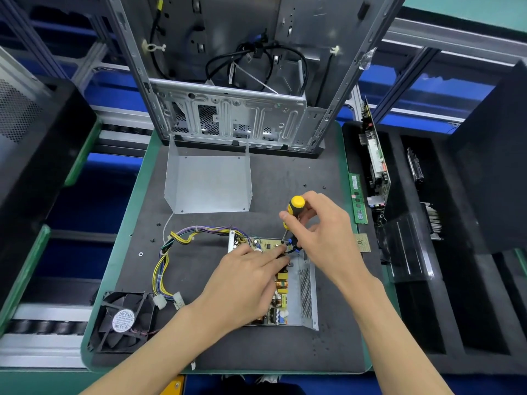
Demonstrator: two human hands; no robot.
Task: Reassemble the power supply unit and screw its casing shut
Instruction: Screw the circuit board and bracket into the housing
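Observation:
The open power supply base (308, 292) lies on the dark mat, its circuit board (281, 289) inside and partly hidden under my left hand (245, 283). That hand lies flat on the board, fingers stretched toward its far end. My right hand (322, 232) grips a yellow-and-black screwdriver (293, 209), held nearly upright with its tip down at the board's far corner. A bundle of yellow, purple and black wires (176, 240) loops out to the left. The bent metal cover (208, 181) stands apart behind the board.
A black fan (124, 320) sits at the mat's front left. An empty computer case (236, 115) stands at the back. Loose screws (304, 185) dot the mat. A green memory stick (358, 199), a small chip (362, 243) and foam trays with parts line the right side.

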